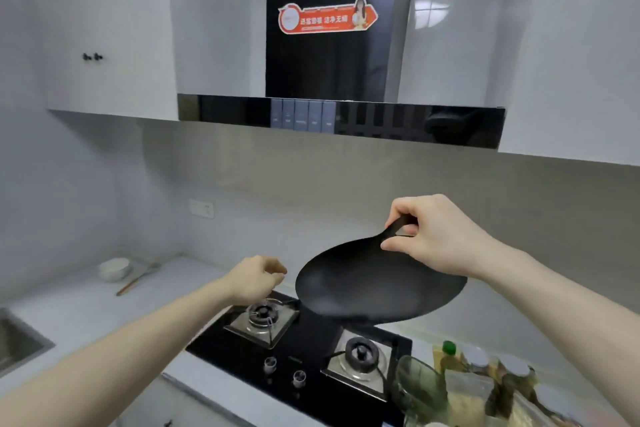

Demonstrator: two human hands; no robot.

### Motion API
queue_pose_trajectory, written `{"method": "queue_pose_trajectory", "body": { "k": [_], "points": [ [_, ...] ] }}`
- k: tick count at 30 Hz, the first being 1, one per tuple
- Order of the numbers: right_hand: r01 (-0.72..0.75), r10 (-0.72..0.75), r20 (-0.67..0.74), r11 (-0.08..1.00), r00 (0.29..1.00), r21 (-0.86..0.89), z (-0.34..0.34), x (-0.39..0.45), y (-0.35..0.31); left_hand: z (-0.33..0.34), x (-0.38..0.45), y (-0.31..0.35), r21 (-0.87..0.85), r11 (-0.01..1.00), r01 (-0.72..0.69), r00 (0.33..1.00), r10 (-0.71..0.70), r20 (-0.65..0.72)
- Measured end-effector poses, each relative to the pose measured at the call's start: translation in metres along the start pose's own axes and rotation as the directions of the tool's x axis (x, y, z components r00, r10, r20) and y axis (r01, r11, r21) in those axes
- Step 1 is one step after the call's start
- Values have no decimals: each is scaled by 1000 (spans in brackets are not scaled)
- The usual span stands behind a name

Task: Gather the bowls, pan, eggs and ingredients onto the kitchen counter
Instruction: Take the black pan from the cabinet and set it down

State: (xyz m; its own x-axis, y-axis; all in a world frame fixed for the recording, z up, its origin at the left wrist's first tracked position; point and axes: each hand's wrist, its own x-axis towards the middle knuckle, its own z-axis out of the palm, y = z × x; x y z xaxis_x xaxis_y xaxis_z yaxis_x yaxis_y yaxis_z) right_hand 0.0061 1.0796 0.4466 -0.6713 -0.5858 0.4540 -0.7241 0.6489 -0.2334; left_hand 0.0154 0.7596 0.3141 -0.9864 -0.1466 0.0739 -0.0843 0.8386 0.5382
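My right hand (436, 236) grips the short handle of a black pan (377, 284) and holds it in the air above the black gas stove (311, 340). The pan tilts, its underside toward me. My left hand (256, 279) hovers to the left of the pan, fingers loosely curled, holding nothing. A white bowl (114, 269) stands far left on the counter (86, 305), with a wooden-handled utensil (136, 279) lying beside it. A clear glass bowl (419, 388) and several jars and bottles of ingredients (485, 371) crowd the lower right.
A black range hood (339, 118) hangs above the stove, under white wall cabinets. A steel sink (17, 340) sits at the left edge. Two burners and two knobs are on the stove. A wall socket (201, 208) is on the backsplash.
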Motion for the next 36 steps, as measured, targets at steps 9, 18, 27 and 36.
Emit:
{"method": "queue_pose_trajectory", "body": {
  "k": [9,18,27,36],
  "points": [
    [378,-378,-12,926,926,-2,113,39,-103,-36,-87,-164,-308,807,503,841,-376,388],
    [544,-544,4,839,839,29,218,76,-174,-48,-135,-276,-720,378,582,781,-507,365],
    [296,-308,238,951,921,85,343,118,-164,-57,-132,-367,-919,116,378,683,-705,192],
    [-209,108,284,912,953,353,508,158,-156,-57,-77,-465,-869,276,410,645,-762,62]
  ]
}}
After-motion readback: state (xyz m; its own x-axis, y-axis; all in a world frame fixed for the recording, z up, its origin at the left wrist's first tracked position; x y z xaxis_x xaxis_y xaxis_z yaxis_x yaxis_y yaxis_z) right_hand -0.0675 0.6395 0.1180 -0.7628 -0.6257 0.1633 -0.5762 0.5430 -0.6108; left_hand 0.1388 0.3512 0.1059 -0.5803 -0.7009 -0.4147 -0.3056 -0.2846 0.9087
